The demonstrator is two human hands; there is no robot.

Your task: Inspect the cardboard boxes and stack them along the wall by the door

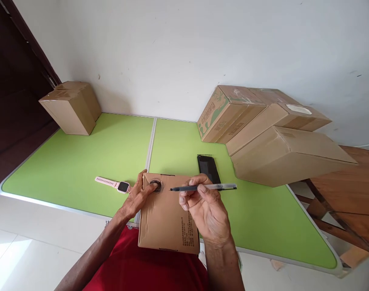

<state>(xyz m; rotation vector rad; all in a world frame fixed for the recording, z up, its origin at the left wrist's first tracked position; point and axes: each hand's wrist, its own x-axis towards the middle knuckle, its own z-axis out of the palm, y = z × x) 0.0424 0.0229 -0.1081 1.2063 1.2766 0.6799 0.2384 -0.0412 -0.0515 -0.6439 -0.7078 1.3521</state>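
Note:
A small brown cardboard box [164, 220] with dark printed text is at the near edge of the green table, close to my body. My left hand [137, 198] grips its upper left side, the thumb pressing on a dark round spot [154, 186] ringed by scribbled black lines. Whether that spot is a hole, an object or ink, I cannot tell. Over the box's right side, my right hand [207, 210] pinches a pen [215, 187] with a clear barrel and dark front. Its tip points left, apart from the dark spot.
A pink-strapped smartwatch [123, 186] lies left of the box, and a black phone [208, 167] beyond my right hand. Several large cartons [263, 141] stand at the right, another carton [72, 109] at the far left. A wooden piece of furniture [348, 194] adjoins the green table [117, 141].

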